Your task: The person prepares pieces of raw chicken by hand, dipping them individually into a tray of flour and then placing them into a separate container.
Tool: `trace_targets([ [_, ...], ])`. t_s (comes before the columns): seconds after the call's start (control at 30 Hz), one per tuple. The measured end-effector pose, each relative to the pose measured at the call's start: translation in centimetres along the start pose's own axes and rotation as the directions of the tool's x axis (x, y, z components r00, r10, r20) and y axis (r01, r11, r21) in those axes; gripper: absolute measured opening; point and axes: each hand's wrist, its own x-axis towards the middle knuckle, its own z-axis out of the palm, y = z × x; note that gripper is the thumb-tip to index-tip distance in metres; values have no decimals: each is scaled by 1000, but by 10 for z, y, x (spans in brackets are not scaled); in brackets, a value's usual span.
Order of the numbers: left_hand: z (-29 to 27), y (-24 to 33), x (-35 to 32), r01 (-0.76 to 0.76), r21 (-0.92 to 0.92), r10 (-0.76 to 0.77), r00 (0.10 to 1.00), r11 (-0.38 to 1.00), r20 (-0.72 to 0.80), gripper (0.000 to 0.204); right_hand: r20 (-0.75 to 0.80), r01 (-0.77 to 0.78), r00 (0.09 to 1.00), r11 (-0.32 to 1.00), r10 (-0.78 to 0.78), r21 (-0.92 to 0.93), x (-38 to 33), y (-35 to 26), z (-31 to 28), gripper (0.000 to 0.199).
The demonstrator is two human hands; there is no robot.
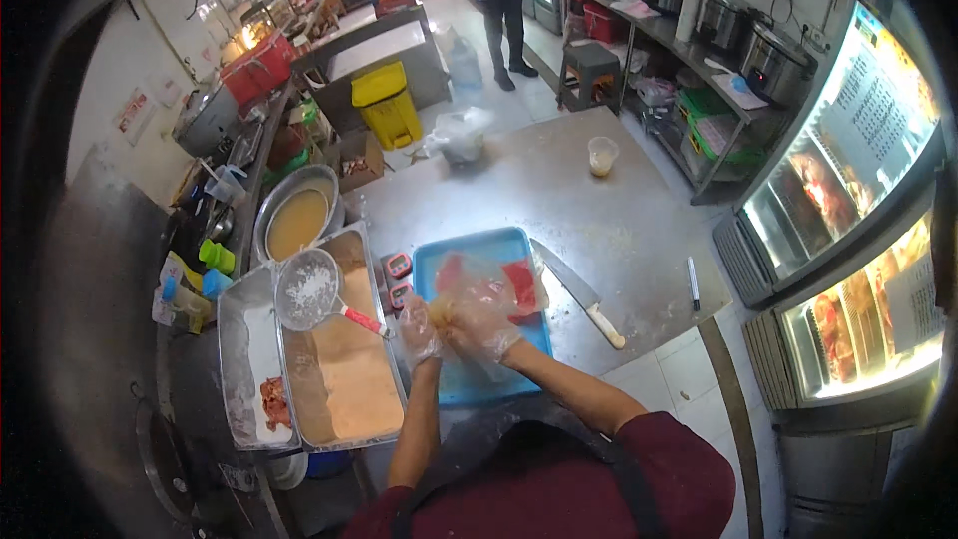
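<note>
Plastic bag (489, 289), thin, clear and crinkly, sits bunched over the blue cutting board (469, 384) with something red showing through it, right in the middle of the desk (559, 200).

Going from the left: two rectangular metal trays, one (244, 359) dusted with white flour and holding a reddish piece at its near end, the next (344, 369) full of smooth tan crumb. A round mesh sieve (309, 289) with a red handle rests across them, and behind it there's a round metal bowl (297, 220) of yellowish liquid.

Both hands wear loose see-through gloves. Left hand (419, 331) is clenched on the bag's near edge, right hand (481, 329) pinches the same bunched plastic just beside it.

Further right a cleaver (581, 291) with a pale handle lies flat on the speckled grey desk, then a dark pen (693, 279) near the edge. A small plastic cup (602, 155) stands at the far side.
</note>
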Motion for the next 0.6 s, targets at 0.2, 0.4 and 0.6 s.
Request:
trace_targets([
  [0.2,6,15,2,90,98,-93,995,991,33,38,124,-85,988,996,87,-22,8,-34,-27,14],
  [0.4,20,-47,58,-133,660,90,991,740,99,39,224,-6,975,1000,7,-6,9,18,13,24],
  [0.6,3,-25,76,119,712,-69,993,692,-99,36,169,226,958,972,-233,60,-17,13,-1,33],
])
